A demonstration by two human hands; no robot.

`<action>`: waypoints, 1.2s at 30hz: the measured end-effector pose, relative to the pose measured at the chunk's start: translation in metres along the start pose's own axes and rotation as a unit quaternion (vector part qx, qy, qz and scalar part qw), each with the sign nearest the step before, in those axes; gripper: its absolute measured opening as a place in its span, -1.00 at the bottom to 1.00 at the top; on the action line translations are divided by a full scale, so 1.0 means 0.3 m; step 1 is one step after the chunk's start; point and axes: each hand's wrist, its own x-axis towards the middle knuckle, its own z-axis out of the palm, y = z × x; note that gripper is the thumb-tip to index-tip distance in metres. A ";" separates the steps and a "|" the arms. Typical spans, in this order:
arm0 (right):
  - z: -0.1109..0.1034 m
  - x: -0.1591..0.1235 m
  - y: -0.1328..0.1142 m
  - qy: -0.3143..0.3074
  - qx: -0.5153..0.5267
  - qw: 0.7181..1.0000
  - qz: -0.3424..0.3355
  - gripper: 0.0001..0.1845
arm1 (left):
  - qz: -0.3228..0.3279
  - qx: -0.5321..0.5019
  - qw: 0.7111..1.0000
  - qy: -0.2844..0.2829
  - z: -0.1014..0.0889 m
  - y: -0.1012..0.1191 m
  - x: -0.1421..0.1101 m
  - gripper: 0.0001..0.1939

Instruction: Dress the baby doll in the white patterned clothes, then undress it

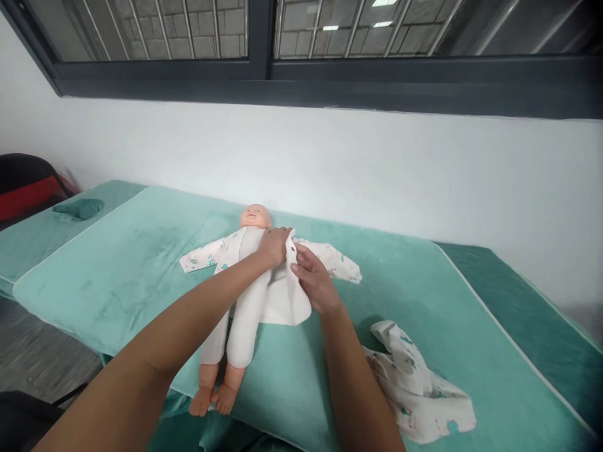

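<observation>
A baby doll [248,307] lies on its back, head toward the wall, its arms in the sleeves of a white printed baby shirt [340,258]. The shirt's front hangs unfastened, and one panel is lifted beside the doll's chest. My left hand [274,246] grips the upper edge of that panel, its fingers closed near the doll's shoulder. Against the same edge, lower and to the right, my right hand [311,276] pinches the cloth between thumb and fingers. White printed baby trousers [421,389] lie crumpled to the right of my right forearm.
Everything rests on a padded bed with a green cover [117,270]. A face hole [79,208] is at its left end. Behind stand a white wall [400,169] and a dark window frame [330,85]. A black and red object [31,188] sits at far left.
</observation>
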 end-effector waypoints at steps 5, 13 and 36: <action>0.011 0.013 0.036 0.011 -0.019 0.999 -0.035 -0.37 | 0.038 -0.149 0.988 0.013 -0.048 -0.050 0.014 -0.81; 0.023 0.004 0.043 -0.094 -0.075 0.993 -0.004 -0.46 | 0.001 -0.081 0.989 0.123 -0.157 -0.207 -0.072 -0.83; 0.121 -0.072 0.114 -0.081 -0.509 0.823 -0.238 -0.55 | -0.161 -0.153 0.968 0.119 0.113 -0.321 -0.816 -0.62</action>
